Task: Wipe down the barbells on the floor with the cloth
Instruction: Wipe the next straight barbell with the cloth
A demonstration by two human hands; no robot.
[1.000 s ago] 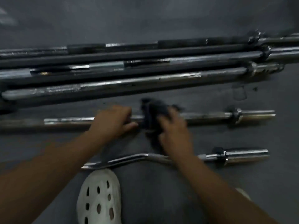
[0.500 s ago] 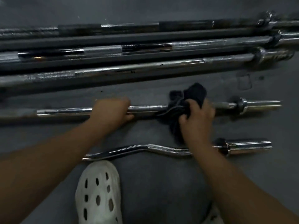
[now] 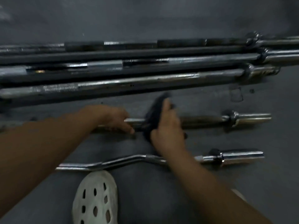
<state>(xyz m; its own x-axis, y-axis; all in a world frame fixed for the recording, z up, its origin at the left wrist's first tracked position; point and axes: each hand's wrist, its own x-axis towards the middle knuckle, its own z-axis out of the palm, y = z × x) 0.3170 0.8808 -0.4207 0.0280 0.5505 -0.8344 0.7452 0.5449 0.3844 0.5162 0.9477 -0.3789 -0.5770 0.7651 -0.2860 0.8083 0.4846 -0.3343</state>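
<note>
Dark floor [image 3: 145, 18] lined with long barbells [image 3: 145, 81].
Nearer lie a short straight bar [image 3: 207, 120] and a curl bar [image 3: 123, 160]. The left hand [image 3: 113, 118] grips the short straight bar; just beside it, the right hand [image 3: 168, 125] clamps a dark cloth [image 3: 154, 109] around the same bar.

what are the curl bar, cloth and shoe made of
Curl bar: likely chromed steel, mirror-bright with sharp highlights. Cloth: dark soft fabric, matte, bunched in folds; weave too blurred to tell. Shoe: probably moulded foam or rubber, matte off-white, with punched oval holes.
</note>
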